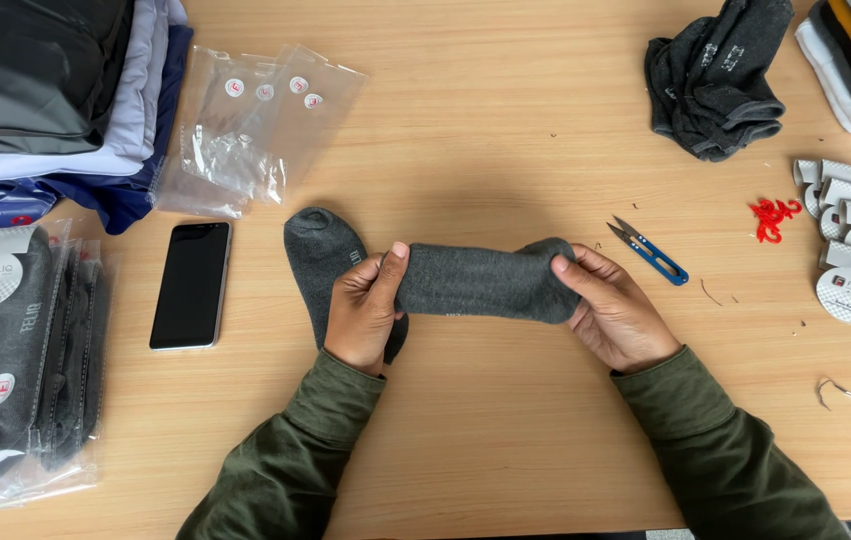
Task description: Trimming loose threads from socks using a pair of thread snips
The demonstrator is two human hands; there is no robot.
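I hold a dark grey sock [481, 280] stretched sideways just above the wooden table [506, 130]. My left hand [366, 308] pinches its left end with the thumb on top. My right hand [614, 310] grips its right end. A second grey sock [321, 250] lies flat under and behind my left hand, toe pointing away from me. Both my sleeves are olive green.
A black phone [192, 285] lies left of the socks, with bagged socks [16, 360] at the far left and empty clear bags [256, 125] behind. Blue thread snips [651, 252] lie to the right. Loose grey socks [716, 75], red hooks [772, 216] and card labels [850, 245] sit at the right.
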